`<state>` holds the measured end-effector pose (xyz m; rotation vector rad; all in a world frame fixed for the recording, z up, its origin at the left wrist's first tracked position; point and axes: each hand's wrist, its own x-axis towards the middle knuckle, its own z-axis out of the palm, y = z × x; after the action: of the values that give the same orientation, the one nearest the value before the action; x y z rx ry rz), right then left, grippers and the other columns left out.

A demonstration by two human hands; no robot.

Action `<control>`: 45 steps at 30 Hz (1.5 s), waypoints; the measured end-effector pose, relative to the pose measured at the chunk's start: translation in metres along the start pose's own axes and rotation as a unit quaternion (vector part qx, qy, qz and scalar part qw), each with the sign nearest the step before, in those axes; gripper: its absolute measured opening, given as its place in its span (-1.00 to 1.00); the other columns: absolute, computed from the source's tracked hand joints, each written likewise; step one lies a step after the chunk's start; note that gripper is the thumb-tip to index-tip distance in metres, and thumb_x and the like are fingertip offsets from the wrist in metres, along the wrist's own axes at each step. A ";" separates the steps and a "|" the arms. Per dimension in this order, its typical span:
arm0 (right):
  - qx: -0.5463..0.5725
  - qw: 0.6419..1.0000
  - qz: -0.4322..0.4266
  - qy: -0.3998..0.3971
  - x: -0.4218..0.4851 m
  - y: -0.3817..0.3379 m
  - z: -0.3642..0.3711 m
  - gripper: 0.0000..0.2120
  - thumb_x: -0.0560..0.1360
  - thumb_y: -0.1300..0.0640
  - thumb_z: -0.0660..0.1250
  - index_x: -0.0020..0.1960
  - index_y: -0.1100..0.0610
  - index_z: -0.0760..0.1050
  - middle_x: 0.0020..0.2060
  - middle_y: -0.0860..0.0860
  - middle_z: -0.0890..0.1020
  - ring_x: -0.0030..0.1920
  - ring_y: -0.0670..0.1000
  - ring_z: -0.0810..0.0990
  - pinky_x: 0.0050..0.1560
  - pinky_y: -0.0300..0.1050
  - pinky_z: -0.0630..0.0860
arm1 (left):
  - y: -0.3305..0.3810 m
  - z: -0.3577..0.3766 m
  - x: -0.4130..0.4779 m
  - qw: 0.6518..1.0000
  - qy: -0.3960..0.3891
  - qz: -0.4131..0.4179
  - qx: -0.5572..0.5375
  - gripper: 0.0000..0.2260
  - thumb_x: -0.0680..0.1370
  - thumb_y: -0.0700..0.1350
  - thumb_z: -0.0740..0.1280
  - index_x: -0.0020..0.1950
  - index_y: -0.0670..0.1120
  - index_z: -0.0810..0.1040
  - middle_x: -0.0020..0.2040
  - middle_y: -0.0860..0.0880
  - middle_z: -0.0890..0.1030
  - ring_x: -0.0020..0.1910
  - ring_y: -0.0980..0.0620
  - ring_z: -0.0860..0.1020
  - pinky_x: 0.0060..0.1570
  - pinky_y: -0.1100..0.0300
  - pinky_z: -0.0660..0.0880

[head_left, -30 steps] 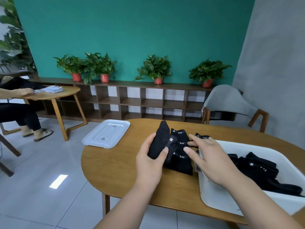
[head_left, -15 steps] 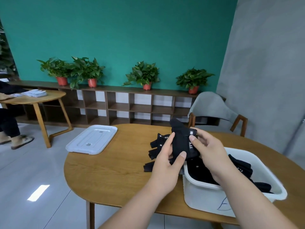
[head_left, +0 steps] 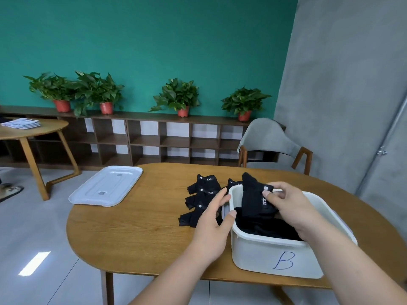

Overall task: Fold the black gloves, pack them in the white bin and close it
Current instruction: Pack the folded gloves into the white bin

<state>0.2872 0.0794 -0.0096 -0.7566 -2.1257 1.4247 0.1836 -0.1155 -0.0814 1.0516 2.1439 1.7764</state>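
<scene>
A white bin (head_left: 271, 254) marked with a blue "B" stands on the oval wooden table (head_left: 136, 230), with several black gloves lying inside. My right hand (head_left: 286, 203) pinches a folded black glove (head_left: 253, 199) and holds it upright inside the bin's left end. My left hand (head_left: 215, 219) hovers just left of the bin with relaxed fingers, its thumb near the rim, holding nothing. A pile of black gloves (head_left: 201, 199) lies on the table left of the bin. The white lid (head_left: 105, 186) lies flat at the table's far left.
A grey chair (head_left: 268, 139) stands behind the table. A low wooden shelf (head_left: 154, 137) with potted plants runs along the teal wall. A second round table (head_left: 33, 130) with white papers stands at the left. A foot in a sandal shows at the left edge.
My right hand carried the folded glove from above the table into the bin. My left hand let go of it and stayed beside the bin's rim. The view shifted right.
</scene>
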 end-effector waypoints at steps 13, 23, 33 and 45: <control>-0.428 0.894 -0.135 -0.021 0.003 -0.001 0.013 -0.72 0.53 -0.15 0.49 0.21 -0.22 0.57 0.01 -0.15 0.53 -0.06 -0.10 0.54 -0.06 -0.12 0.48 | -0.008 0.001 0.002 1.000 0.011 0.005 -0.018 -0.52 0.70 -0.01 0.36 0.58 0.29 0.35 0.43 0.39 0.49 0.45 0.41 0.36 0.48 0.25 0.34; -0.370 0.897 -0.088 -0.224 0.015 0.011 0.020 -0.69 0.45 -0.16 0.58 0.17 -0.20 0.67 -0.24 -0.08 0.70 -0.20 -0.11 0.64 -0.17 -0.30 0.46 | -0.010 0.002 0.005 1.000 0.016 0.012 -0.017 -0.52 0.69 -0.05 0.36 0.60 0.23 0.37 0.44 0.35 0.50 0.44 0.40 0.38 0.46 0.31 0.35; -0.282 0.939 -0.151 -0.128 0.015 -0.006 0.003 -0.75 0.49 -0.15 0.54 0.16 -0.30 0.67 -0.23 -0.15 0.63 -0.26 -0.18 0.54 -0.10 -0.19 0.49 | -0.017 0.000 0.008 0.999 0.040 0.029 -0.018 -0.51 0.67 0.02 0.40 0.59 0.18 0.39 0.40 0.38 0.53 0.45 0.34 0.42 0.46 0.24 0.34; -0.316 0.920 -0.162 -0.167 0.003 0.003 0.054 -0.48 0.63 -0.35 0.18 0.56 -0.28 0.35 0.63 -0.32 0.14 0.62 -0.18 0.07 0.58 -0.08 0.09 | -0.093 -0.041 0.014 0.953 0.098 0.026 0.285 -0.54 0.67 -0.07 0.33 0.58 0.10 0.40 0.52 0.14 0.47 0.57 0.12 0.33 0.55 0.03 0.31</control>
<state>0.2504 0.0461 -0.0313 -0.3440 -2.8661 0.7188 0.1135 -0.1443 -0.1503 1.0787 2.8797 1.3456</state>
